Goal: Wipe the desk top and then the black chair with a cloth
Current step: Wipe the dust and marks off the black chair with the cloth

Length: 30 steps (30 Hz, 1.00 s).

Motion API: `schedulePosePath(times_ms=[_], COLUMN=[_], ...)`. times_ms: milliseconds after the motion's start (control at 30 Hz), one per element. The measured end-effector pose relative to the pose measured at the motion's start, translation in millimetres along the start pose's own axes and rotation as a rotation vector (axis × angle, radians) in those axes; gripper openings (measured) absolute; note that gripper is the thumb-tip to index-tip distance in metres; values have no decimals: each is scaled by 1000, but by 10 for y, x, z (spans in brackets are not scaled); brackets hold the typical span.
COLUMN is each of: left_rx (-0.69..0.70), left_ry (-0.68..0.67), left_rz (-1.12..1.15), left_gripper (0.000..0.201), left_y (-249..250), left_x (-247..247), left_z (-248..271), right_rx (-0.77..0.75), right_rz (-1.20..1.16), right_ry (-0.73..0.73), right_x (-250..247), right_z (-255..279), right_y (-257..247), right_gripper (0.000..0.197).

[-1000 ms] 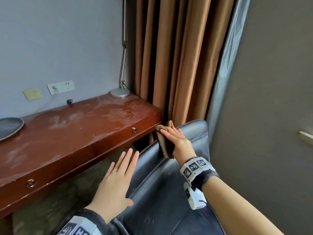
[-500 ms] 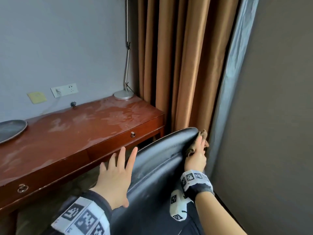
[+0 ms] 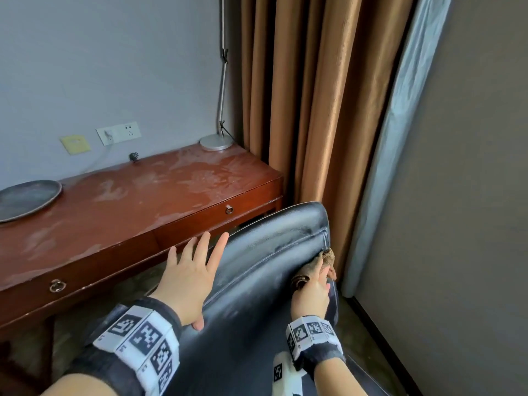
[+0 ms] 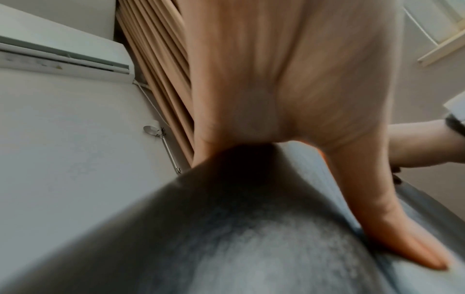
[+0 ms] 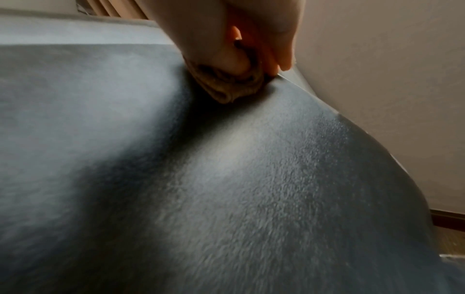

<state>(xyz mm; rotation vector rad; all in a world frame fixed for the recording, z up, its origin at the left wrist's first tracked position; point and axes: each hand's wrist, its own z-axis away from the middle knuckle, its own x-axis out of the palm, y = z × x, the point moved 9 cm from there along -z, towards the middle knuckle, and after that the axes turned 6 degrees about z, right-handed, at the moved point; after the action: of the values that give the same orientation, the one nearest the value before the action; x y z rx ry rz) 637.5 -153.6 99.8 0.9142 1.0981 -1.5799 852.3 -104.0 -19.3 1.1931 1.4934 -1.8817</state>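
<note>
The black chair (image 3: 257, 267) stands in front of me with its padded back turned my way. My left hand (image 3: 194, 267) lies flat on the back's left edge, fingers straight and spread; the left wrist view shows the palm (image 4: 276, 79) resting on the leather (image 4: 226, 238). My right hand (image 3: 311, 292) grips a bunched brown cloth (image 3: 328, 257) and presses it on the back's right edge. In the right wrist view, thumb and fingers pinch the cloth (image 5: 226, 87) against the chair (image 5: 226, 179). The reddish wooden desk top (image 3: 114, 218), streaked with smears, lies to the left.
A grey round tray (image 3: 25, 198) sits at the desk's left end and a lamp base (image 3: 215, 142) at its far right corner. Brown curtains (image 3: 314, 110) hang just behind the chair. A grey wall (image 3: 471, 195) stands close on the right.
My right hand carried the cloth from the chair's top left corner across to the right edge, then a little down. The chair back swung round. My left hand stayed flat on it.
</note>
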Motion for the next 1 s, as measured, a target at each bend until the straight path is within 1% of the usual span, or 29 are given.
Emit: schedulePosePath(times_ms=[33, 67, 133, 200, 233, 267, 333, 400, 433, 467, 533, 567, 633, 667, 700, 733, 767, 800, 867, 900, 933, 967, 1000], left_rx=[-3, -5, -7, -4, -1, 1, 2, 0, -1, -4, -8, -10, -18, -19, -21, -23, -26, -28, -24, -17, 0, 28, 73], left_ry=[7, 15, 34, 44, 51, 57, 66, 79, 82, 77, 77, 79, 75, 75, 75, 73, 71, 73, 89, 99, 106, 106, 99], left_rz=[0, 0, -3, 7, 10, 13, 14, 10, 9, 10, 9, 8, 6, 4, 2, 1, -2, -6, -12, -13, -1, 30, 79], left_gripper=[142, 142, 142, 141, 140, 139, 139, 139, 139, 139, 140, 141, 143, 144, 145, 145, 145, 146, 146, 146, 146, 146, 144], left_y=[-2, -6, -17, -17, -14, -12, -11, -16, -22, -27, -31, -36, -47, -49, -47, -45, -46, -48, -45, -48, -48, -42, -42], left_x=[1, -2, -10, -10, -13, -17, -24, -26, -25, -18, -6, -1, 12, 16, 21, 23, 27, 31, 39, 36, 34, 34, 35], left_z=[11, 18, 25, 39, 35, 28, 16, 7, 9, 15, 18, 17, 23, 15, 4, -6, -14, -22, -26, -20, -8, 8, 21], right_rx=[-63, -145, -323, -480, -505, -495, -365, -211, -155, -114, -90, -98, -89, -79, -100, -159, -258, -383, -629, -736, -815, -878, -927], right_rz=[78, 131, 210, 216, 195, 171, 77, -16, -53, -79, -130, -126, -82, -78, -99, -138, -196, -268, -313, -304, -303, -310, -320], right_ry=[68, 100, 157, 212, 228, 234, 202, 80, 19, -11, 12, 12, -47, -65, -43, 4, 65, 121, 176, 185, 191, 196, 209], right_x=[-46, -29, -1, 10, -49, -93, -214, -240, -209, -173, -108, -46, 89, 102, 55, -16, -85, -131, -19, 99, 203, 270, 274], right_z=[49, 95, 184, 216, 162, 53, -286, -633, -752, -787, -658, -531, -275, -224, -210, -182, -108, 47, 614, 933, 1187, 1327, 1349], right_y=[-40, -81, -192, -258, -263, -237, -130, -23, 30, 84, 232, 329, 511, 543, 481, 339, 141, -97, -541, -687, -747, -755, -741], right_gripper=[79, 76, 61, 60, 62, 65, 68, 61, 59, 57, 60, 65, 79, 82, 80, 75, 73, 75, 80, 77, 69, 60, 54])
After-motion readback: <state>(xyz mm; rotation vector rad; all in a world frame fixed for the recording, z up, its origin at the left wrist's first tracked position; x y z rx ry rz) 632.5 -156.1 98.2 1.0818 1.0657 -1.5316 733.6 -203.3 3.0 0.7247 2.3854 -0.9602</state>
